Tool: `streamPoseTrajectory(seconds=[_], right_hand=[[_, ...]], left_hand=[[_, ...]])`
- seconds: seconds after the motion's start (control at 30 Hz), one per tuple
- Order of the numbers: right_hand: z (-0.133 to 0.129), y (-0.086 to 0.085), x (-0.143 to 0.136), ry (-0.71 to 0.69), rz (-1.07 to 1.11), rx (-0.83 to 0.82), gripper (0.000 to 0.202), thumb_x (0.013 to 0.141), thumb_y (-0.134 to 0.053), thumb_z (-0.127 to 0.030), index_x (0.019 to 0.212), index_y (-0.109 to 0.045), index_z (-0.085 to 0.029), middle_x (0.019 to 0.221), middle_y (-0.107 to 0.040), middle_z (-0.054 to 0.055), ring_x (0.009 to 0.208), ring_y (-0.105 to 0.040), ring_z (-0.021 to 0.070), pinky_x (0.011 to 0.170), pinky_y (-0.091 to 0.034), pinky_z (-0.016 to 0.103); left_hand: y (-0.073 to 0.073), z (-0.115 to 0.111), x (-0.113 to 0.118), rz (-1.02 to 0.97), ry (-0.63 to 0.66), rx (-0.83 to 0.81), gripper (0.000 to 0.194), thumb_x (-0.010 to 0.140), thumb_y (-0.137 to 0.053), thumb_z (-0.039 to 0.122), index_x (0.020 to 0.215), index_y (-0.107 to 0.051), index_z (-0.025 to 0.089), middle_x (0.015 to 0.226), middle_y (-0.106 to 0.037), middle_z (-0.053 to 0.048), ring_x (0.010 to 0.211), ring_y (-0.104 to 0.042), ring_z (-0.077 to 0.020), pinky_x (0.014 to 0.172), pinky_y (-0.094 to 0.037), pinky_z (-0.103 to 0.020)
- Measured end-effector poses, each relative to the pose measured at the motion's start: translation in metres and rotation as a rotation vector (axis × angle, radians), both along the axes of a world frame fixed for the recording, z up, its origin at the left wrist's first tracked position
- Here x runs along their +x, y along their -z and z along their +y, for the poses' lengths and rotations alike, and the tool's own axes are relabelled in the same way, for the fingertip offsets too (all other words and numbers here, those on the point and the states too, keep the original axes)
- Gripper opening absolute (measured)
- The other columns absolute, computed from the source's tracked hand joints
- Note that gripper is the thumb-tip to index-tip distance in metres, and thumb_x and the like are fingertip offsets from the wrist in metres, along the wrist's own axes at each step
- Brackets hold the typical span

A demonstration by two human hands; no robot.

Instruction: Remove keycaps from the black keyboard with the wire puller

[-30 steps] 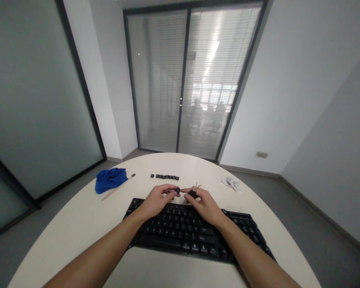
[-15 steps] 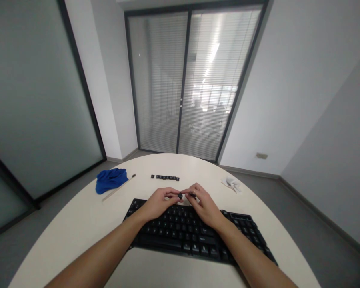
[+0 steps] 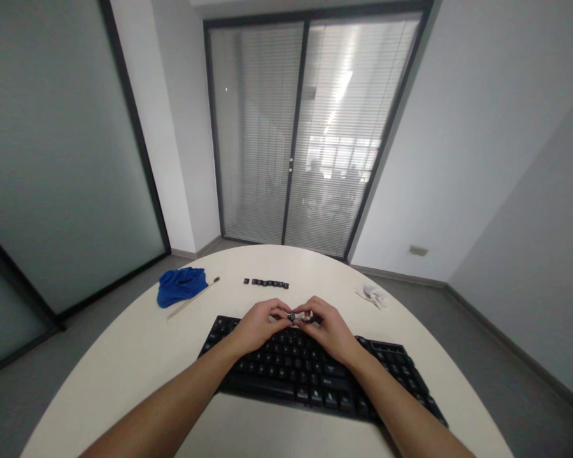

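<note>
Left hand (image 3: pixel 260 326) pinches a small black plastic keycap (image 3: pixel 291 316) — right hand (image 3: pixel 329 327) grasps a small, mostly hidden dark tool (image 3: pixel 308 316) just beside it. Both above the far side of a black rectangular keyboard (image 3: pixel 284 362).

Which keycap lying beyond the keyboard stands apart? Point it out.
The leftmost keycap, nearest the blue cloth: a gap separates it from the other keycaps, lined up close together.

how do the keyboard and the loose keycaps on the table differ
The keyboard is one long, wide piece; the keycaps are small and separate. The keyboard is partly hidden; the keycaps lie in plain view at the far side. Both are black and rest on the table.
</note>
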State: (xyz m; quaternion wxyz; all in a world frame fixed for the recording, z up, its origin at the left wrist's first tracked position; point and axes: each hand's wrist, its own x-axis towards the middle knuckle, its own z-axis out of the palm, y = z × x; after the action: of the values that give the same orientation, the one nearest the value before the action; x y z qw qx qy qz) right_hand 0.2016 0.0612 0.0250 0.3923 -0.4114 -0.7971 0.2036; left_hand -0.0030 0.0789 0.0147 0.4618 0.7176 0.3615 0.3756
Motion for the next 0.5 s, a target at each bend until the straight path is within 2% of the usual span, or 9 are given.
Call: streamPoseTrajectory(seconds=[0.13,0.23,0.3,0.4,0.5], right_hand=[[-0.001,-0.002,-0.001,0.030,-0.012,-0.004,0.016,0.084,-0.066,-0.035,0.095,-0.068,-0.023,0.084,-0.063,0.003,0.079,-0.059,0.0184,0.074,-0.046,0.029],[-0.001,-0.003,-0.001,0.084,-0.003,-0.050,0.017,0.084,-0.064,-0.036,0.094,-0.067,-0.022,0.091,-0.069,0.004,0.084,-0.062,0.0198,0.079,-0.046,0.031],[0.001,-0.003,0.001,0.140,-0.026,-0.087,0.019,0.084,-0.063,-0.038,0.093,-0.068,-0.022,0.092,-0.071,0.004,0.085,-0.064,0.0211,0.079,-0.047,0.031],[0.006,-0.001,0.009,0.243,-0.156,-0.097,0.022,0.086,-0.060,-0.041,0.095,-0.068,-0.023,0.090,-0.073,0.005,0.083,-0.066,0.0231,0.076,-0.047,0.033],[0.013,0.001,0.021,0.364,-0.376,-0.099,0.023,0.087,-0.058,-0.041,0.098,-0.067,-0.023,0.086,-0.073,0.008,0.079,-0.067,0.0252,0.071,-0.046,0.033]], left_hand=[[0.004,0.002,0.000,0.075,-0.082,0.037,0.028,0.078,-0.066,0.029,0.102,-0.061,0.016,0.086,-0.073,-0.004,0.081,-0.068,-0.0189,0.077,-0.049,-0.029],[0.003,-0.002,-0.002,0.225,-0.141,0.114,0.025,0.080,-0.063,0.034,0.100,-0.063,0.019,0.091,-0.073,-0.003,0.082,-0.067,-0.0192,0.074,-0.048,-0.028],[0.001,-0.006,-0.003,0.336,-0.135,0.199,0.021,0.082,-0.061,0.036,0.096,-0.066,0.022,0.092,-0.073,-0.003,0.086,-0.067,-0.0200,0.076,-0.048,-0.028],[-0.002,-0.010,-0.004,0.448,-0.104,0.279,0.022,0.085,-0.057,0.038,0.095,-0.069,0.023,0.093,-0.073,-0.004,0.088,-0.066,-0.0213,0.078,-0.047,-0.029],[-0.004,-0.011,-0.004,0.501,-0.098,0.297,0.024,0.086,-0.053,0.038,0.096,-0.070,0.023,0.093,-0.073,-0.005,0.087,-0.066,-0.0219,0.076,-0.047,-0.030]])
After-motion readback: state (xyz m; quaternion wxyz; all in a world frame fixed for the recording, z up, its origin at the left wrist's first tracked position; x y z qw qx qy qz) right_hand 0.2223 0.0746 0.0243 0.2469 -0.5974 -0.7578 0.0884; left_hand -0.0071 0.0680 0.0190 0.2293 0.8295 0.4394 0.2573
